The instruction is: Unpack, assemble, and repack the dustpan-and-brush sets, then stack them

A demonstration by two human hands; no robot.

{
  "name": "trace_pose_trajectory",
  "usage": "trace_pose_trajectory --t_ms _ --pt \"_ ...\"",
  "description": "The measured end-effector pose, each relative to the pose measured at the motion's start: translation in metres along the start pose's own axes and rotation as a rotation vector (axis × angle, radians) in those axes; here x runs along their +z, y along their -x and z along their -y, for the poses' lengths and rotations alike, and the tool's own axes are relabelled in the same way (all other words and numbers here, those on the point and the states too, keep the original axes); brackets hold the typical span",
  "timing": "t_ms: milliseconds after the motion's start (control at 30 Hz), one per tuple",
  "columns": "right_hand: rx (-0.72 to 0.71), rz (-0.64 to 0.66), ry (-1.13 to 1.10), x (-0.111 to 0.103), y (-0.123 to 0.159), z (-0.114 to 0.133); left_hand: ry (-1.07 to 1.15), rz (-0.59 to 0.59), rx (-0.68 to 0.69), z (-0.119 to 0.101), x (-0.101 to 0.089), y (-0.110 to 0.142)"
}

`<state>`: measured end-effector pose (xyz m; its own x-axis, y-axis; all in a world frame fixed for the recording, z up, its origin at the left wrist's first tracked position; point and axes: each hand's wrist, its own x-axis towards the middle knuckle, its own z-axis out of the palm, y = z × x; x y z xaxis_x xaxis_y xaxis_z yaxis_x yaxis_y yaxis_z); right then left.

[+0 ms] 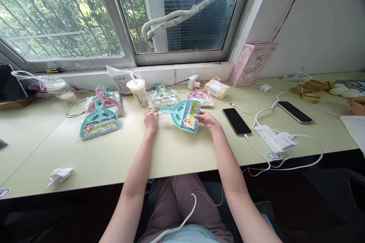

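Note:
My right hand [209, 119] grips a teal mini dustpan and brush set [179, 117] by its labelled card at the bristle side. The set is tilted above the table, its handle pointing left. My left hand [151, 119] rests on the tabletop left of that handle, fingers curled at the edge of a clear plastic wrapper [162, 115]. Just beyond lies a wrapped pale green dustpan set [164, 97]. A wrapped pink dustpan set [200, 97] is behind the held one. To the left, teal and pink wrapped dustpan sets [99, 121] lie overlapping.
A milk tea cup [138, 93] stands behind my left hand. Tissue pack [216, 89] and pink box [252, 64] are at the back. Phones [236, 120], cables and a power strip [269, 138] lie right. Crumpled tissue [59, 175] lies front left. Another person's hand [357, 107] shows far right.

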<state>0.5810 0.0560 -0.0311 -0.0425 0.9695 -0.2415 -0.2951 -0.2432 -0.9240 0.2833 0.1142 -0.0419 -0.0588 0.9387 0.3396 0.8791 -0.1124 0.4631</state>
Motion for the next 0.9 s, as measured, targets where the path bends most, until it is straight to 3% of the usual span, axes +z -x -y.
trace_pose_trajectory --t_ms 200,367,567,900 --pt "0.026 0.037 0.103 -0.001 -0.002 -0.005 0.083 -0.131 -0.123 -0.003 -0.004 -0.001" --pt "-0.054 -0.031 0.073 0.005 -0.001 -0.003 0.127 -0.194 -0.164 -0.008 -0.008 0.002" --pt "-0.101 -0.2 -0.031 0.024 -0.002 -0.007 0.2 -0.25 -0.096 -0.017 -0.009 0.007" --pt "-0.086 -0.135 -0.12 0.054 -0.003 -0.023 0.288 -0.309 0.091 -0.036 -0.012 0.017"
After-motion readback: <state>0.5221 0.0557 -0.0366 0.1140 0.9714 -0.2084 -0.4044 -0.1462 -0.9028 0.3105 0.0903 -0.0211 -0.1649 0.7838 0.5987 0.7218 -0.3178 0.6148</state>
